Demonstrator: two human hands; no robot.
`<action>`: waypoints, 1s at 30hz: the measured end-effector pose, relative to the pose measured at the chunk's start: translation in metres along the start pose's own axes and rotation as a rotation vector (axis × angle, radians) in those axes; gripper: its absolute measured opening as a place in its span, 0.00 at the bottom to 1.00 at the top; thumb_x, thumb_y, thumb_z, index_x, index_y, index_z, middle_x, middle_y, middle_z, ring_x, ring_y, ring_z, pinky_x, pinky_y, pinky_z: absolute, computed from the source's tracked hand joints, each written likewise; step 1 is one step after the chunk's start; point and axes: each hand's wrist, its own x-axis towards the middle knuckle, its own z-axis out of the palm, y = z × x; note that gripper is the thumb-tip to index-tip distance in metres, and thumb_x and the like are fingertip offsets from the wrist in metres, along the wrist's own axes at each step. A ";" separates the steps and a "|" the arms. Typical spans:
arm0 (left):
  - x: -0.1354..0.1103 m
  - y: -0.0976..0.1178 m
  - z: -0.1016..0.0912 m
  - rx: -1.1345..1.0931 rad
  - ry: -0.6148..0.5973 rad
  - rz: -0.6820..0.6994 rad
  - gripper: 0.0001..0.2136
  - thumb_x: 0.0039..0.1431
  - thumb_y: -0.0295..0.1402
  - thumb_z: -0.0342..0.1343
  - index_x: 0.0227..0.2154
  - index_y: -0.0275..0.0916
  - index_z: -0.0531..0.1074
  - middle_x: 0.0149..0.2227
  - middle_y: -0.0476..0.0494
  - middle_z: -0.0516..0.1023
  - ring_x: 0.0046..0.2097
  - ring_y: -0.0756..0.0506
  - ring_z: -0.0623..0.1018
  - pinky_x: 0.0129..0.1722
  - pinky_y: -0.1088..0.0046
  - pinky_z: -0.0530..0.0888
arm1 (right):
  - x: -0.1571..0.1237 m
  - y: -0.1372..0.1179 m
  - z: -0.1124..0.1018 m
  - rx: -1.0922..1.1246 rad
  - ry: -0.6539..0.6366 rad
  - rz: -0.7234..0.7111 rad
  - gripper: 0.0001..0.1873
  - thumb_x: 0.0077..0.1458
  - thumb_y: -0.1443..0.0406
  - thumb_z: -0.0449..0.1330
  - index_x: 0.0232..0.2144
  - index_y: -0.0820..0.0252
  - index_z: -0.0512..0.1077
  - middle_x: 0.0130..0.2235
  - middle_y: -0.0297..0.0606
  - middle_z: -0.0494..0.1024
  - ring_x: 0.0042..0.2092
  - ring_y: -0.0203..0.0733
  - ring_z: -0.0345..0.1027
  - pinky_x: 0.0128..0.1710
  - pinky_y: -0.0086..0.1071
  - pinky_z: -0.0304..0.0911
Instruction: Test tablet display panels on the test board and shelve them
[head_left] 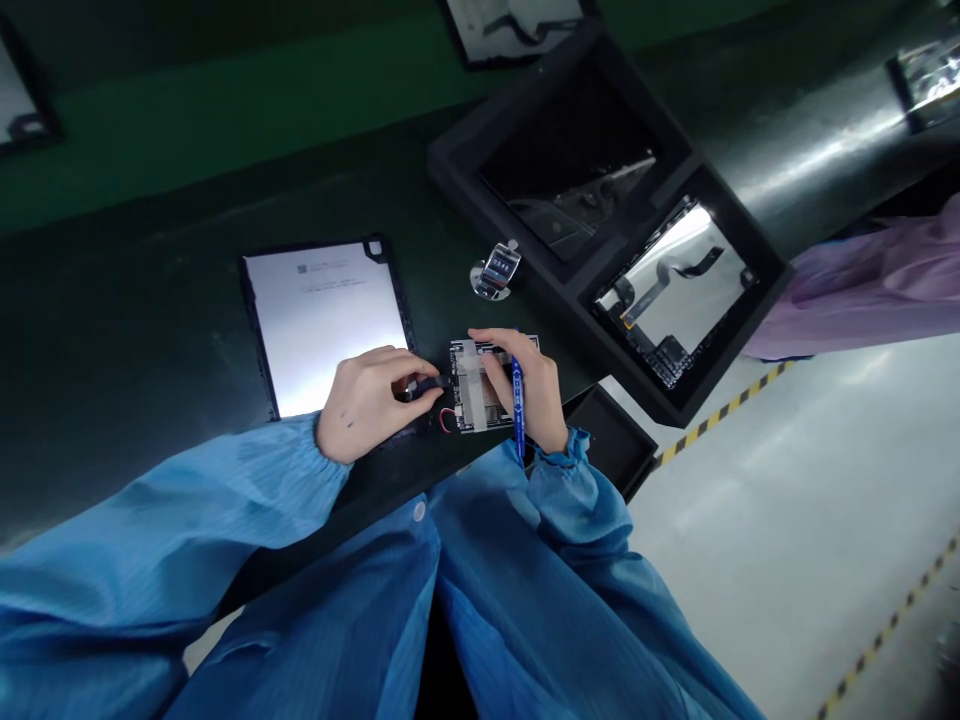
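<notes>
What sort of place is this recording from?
Probably an electronics assembly line in a factory. The person wears a blue work smock, a circuit board lies on the dark workbench, black trays hold tablet-like parts, and yellow-and-black tape marks the floor.

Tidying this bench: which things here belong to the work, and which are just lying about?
In use: left hand with a small black part; right hand with a blue pen; taped circuit board.

Lying about: pale panel in a black frame; black compartment tray; small shiny device.
</notes>
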 end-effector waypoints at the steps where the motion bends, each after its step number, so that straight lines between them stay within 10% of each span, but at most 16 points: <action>1: -0.001 0.000 0.000 0.005 -0.002 0.000 0.05 0.58 0.31 0.60 0.33 0.37 0.80 0.28 0.47 0.79 0.29 0.48 0.74 0.32 0.71 0.73 | 0.000 0.000 0.000 0.003 0.000 0.005 0.12 0.65 0.67 0.52 0.47 0.52 0.73 0.51 0.33 0.80 0.53 0.42 0.73 0.54 0.38 0.67; 30: -0.004 0.003 0.002 0.038 -0.001 0.015 0.03 0.58 0.28 0.59 0.31 0.37 0.78 0.32 0.44 0.81 0.34 0.45 0.79 0.34 0.69 0.76 | 0.003 -0.001 -0.005 -0.025 -0.101 -0.029 0.14 0.58 0.65 0.63 0.47 0.49 0.70 0.54 0.30 0.79 0.53 0.46 0.70 0.56 0.41 0.63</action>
